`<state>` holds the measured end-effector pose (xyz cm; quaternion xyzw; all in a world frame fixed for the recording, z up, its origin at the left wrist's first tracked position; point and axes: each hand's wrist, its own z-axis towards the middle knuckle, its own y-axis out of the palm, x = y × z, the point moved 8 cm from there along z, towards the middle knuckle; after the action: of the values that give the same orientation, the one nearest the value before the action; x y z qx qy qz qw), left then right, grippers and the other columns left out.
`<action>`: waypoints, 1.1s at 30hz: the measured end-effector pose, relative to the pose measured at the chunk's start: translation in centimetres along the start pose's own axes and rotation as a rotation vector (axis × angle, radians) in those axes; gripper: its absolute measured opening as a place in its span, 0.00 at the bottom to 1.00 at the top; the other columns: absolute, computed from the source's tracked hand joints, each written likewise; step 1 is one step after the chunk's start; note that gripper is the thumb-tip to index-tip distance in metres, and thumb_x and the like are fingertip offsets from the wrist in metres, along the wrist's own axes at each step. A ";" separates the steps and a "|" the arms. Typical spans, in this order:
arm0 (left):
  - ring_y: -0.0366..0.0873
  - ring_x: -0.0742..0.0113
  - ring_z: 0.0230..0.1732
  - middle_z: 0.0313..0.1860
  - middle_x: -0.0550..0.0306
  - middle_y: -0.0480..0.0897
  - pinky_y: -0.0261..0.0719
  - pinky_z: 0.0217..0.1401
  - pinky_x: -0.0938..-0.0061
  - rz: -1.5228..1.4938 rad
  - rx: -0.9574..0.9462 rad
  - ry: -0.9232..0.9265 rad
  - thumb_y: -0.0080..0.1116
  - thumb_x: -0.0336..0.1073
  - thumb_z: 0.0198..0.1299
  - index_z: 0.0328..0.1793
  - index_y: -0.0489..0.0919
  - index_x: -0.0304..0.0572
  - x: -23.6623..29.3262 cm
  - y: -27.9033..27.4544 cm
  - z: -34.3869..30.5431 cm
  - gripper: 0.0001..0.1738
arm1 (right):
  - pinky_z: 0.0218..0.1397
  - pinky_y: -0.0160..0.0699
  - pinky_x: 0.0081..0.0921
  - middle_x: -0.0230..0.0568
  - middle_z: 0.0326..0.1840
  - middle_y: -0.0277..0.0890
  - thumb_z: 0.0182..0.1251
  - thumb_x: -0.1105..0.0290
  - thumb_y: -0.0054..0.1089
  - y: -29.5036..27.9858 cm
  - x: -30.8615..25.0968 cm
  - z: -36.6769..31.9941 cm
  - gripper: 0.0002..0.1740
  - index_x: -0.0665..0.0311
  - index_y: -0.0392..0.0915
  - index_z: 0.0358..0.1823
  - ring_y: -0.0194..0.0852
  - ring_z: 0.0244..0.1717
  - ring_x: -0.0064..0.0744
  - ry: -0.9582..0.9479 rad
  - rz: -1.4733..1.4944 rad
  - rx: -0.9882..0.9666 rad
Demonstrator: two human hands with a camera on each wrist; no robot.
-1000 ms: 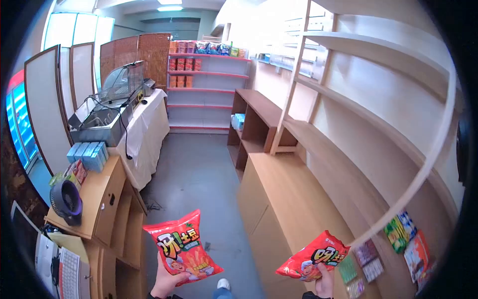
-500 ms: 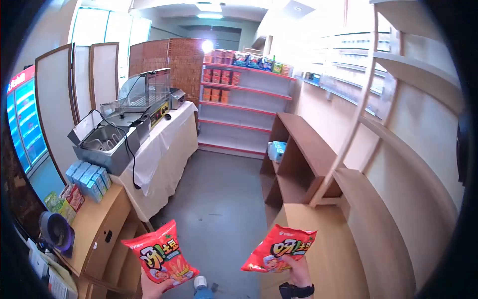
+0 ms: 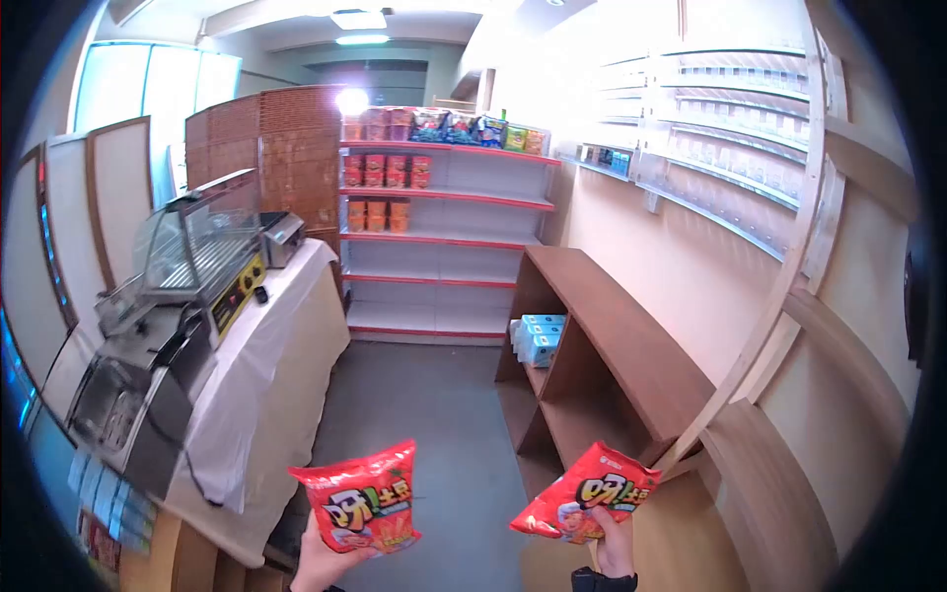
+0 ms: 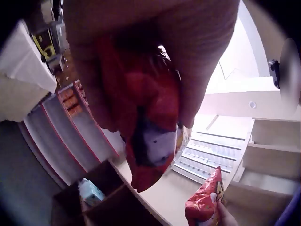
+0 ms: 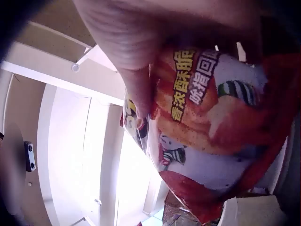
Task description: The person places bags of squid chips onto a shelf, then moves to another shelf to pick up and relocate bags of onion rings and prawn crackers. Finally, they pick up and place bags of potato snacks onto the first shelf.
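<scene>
In the head view, my left hand (image 3: 326,559) grips a red snack bag (image 3: 367,501) by its lower left side, thumb across the front. My right hand (image 3: 616,549) pinches a second red bag (image 3: 588,496) at its lower right, thumb on the printed front. The two bags are held apart, above the floor. In the left wrist view, fingers (image 4: 207,52) wrap the dark red bag (image 4: 150,99), and the other bag (image 4: 205,200) shows at lower right. The right wrist view has the hand (image 5: 136,42) on its bag (image 5: 202,127), printed side visible.
A red-edged shelf rack (image 3: 444,240) with cups and bags stands across the far end. On the left are a cloth-covered table (image 3: 266,395) and a glass-topped warmer (image 3: 202,247). A brown cubby shelf (image 3: 621,335) holding blue packs (image 3: 541,340) lines the right, and floor (image 3: 424,395) runs between.
The head view has moved forward, so the rack and brown cubby shelf look nearer and the white keyboard has left the view. Both hands still hold their bags.
</scene>
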<state>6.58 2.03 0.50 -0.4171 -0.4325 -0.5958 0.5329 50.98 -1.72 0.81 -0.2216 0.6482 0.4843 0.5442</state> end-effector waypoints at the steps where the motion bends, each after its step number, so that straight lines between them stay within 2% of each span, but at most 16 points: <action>1: 0.76 0.61 0.55 0.58 0.51 0.74 0.80 0.55 0.67 -0.081 -0.036 -0.027 0.76 0.26 0.43 0.68 0.58 0.39 -2.0 1.3 2.6 0.47 | 0.58 0.73 0.28 0.34 0.53 0.77 0.59 0.78 0.63 -0.4 0.3 1.9 0.23 0.63 0.69 0.56 0.76 0.52 0.28 -0.009 0.011 0.056; 3: 0.76 0.61 0.55 0.58 0.51 0.74 0.80 0.55 0.67 -0.086 -0.052 -0.025 0.76 0.27 0.43 0.68 0.59 0.39 -4.8 3.4 7.7 0.47 | 0.59 0.73 0.28 0.34 0.53 0.76 0.60 0.78 0.63 -1.3 1.9 6.1 0.23 0.63 0.69 0.57 0.75 0.53 0.29 -0.040 0.008 0.081; 6: 0.76 0.62 0.55 0.58 0.52 0.75 0.80 0.55 0.68 -0.038 -0.060 -0.019 0.77 0.28 0.42 0.68 0.59 0.40 -8.1 6.2 15.6 0.48 | 0.62 0.70 0.30 0.33 0.54 0.75 0.62 0.76 0.62 -2.1 4.2 13.4 0.23 0.62 0.68 0.58 0.74 0.55 0.29 0.002 0.044 0.224; 10: 0.76 0.61 0.56 0.58 0.52 0.74 0.80 0.55 0.67 0.008 -0.048 -0.038 0.76 0.25 0.42 0.68 0.58 0.41 -13.0 8.8 26.1 0.48 | 0.64 0.67 0.30 0.33 0.58 0.73 0.63 0.76 0.61 0.0 4.0 26.4 0.25 0.62 0.66 0.61 0.71 0.58 0.28 -0.110 0.076 0.180; 12: 0.76 0.60 0.56 0.58 0.52 0.73 0.80 0.55 0.66 0.034 -0.022 -0.013 0.76 0.23 0.41 0.68 0.58 0.41 -13.3 9.7 31.7 0.49 | 0.64 0.68 0.29 0.34 0.57 0.73 0.64 0.76 0.60 3.2 2.8 33.5 0.24 0.62 0.66 0.61 0.72 0.58 0.28 -0.137 0.085 0.139; 14: 0.75 0.59 0.56 0.59 0.51 0.72 0.80 0.56 0.65 -0.139 0.012 0.039 0.75 0.21 0.40 0.69 0.56 0.42 -12.8 10.3 37.5 0.51 | 0.61 0.71 0.29 0.34 0.56 0.74 0.64 0.76 0.60 7.7 1.4 40.3 0.23 0.63 0.68 0.60 0.73 0.56 0.28 -0.207 0.072 0.087; 18: 0.75 0.58 0.57 0.59 0.49 0.71 0.81 0.55 0.64 -0.100 0.110 0.051 0.72 0.16 0.40 0.70 0.54 0.41 -13.7 9.8 46.0 0.51 | 0.58 0.74 0.28 0.34 0.53 0.76 0.62 0.77 0.62 16.4 3.7 51.1 0.22 0.64 0.69 0.57 0.76 0.52 0.27 -0.087 -0.001 -0.102; 20: 0.75 0.58 0.57 0.59 0.48 0.71 0.82 0.54 0.63 -0.114 0.128 0.057 0.71 0.16 0.41 0.69 0.54 0.41 -14.5 9.1 50.0 0.50 | 0.58 0.74 0.29 0.34 0.53 0.76 0.60 0.78 0.63 21.1 5.9 54.5 0.23 0.64 0.69 0.57 0.76 0.53 0.28 -0.006 0.089 -0.196; 23: 0.75 0.57 0.57 0.59 0.48 0.70 0.82 0.54 0.63 -0.114 0.161 0.053 0.69 0.16 0.42 0.70 0.53 0.40 -17.4 7.6 55.9 0.50 | 0.60 0.73 0.30 0.35 0.53 0.76 0.60 0.78 0.63 23.7 10.6 61.3 0.23 0.64 0.69 0.57 0.75 0.54 0.28 0.066 0.095 -0.194; 25: 0.74 0.57 0.57 0.59 0.48 0.70 0.82 0.54 0.63 -0.042 0.258 0.041 0.69 0.16 0.42 0.72 0.50 0.41 -19.2 5.8 60.0 0.52 | 0.60 0.73 0.30 0.35 0.53 0.76 0.60 0.78 0.63 24.8 13.0 66.0 0.23 0.63 0.69 0.57 0.75 0.54 0.28 0.072 0.099 -0.181; 26: 0.76 0.57 0.54 0.58 0.48 0.71 0.83 0.50 0.65 -0.028 0.247 0.087 0.68 0.16 0.44 0.74 0.49 0.41 -19.5 5.4 62.8 0.52 | 0.60 0.73 0.30 0.35 0.53 0.76 0.60 0.77 0.63 25.4 13.7 68.6 0.23 0.63 0.69 0.57 0.74 0.54 0.28 0.068 0.101 -0.152; 29: 0.79 0.57 0.50 0.56 0.47 0.72 0.85 0.46 0.67 -0.049 0.243 0.037 0.67 0.17 0.46 0.74 0.49 0.42 -23.0 2.9 71.4 0.51 | 0.60 0.72 0.30 0.34 0.54 0.76 0.61 0.77 0.63 29.8 12.6 75.9 0.23 0.63 0.69 0.58 0.74 0.54 0.28 0.034 0.171 -0.162; 30: 0.80 0.56 0.48 0.54 0.44 0.73 0.85 0.43 0.67 -0.026 0.233 0.105 0.65 0.17 0.48 0.73 0.49 0.42 -22.3 3.1 75.2 0.49 | 0.60 0.72 0.30 0.34 0.54 0.76 0.61 0.76 0.63 30.6 12.3 78.6 0.24 0.63 0.69 0.59 0.74 0.54 0.28 0.022 0.149 -0.126; 31: 0.80 0.56 0.48 0.54 0.44 0.73 0.85 0.43 0.67 -0.032 0.217 0.107 0.65 0.17 0.48 0.73 0.49 0.42 -21.9 3.4 79.1 0.49 | 0.59 0.73 0.29 0.35 0.52 0.77 0.61 0.79 0.62 31.5 11.3 81.1 0.22 0.65 0.70 0.57 0.76 0.53 0.28 -0.031 0.172 -0.086; 33: 0.80 0.55 0.50 0.55 0.44 0.73 0.85 0.44 0.67 0.008 0.109 0.146 0.66 0.17 0.48 0.71 0.50 0.42 -21.3 5.0 86.4 0.47 | 0.61 0.71 0.30 0.34 0.53 0.76 0.60 0.79 0.63 33.4 9.2 86.2 0.25 0.64 0.67 0.59 0.74 0.54 0.28 -0.196 0.161 -0.057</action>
<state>16.44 90.53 4.50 -0.3445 -0.4228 -0.5981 0.5872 63.27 89.88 10.59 -0.1356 0.5935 0.5640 0.5578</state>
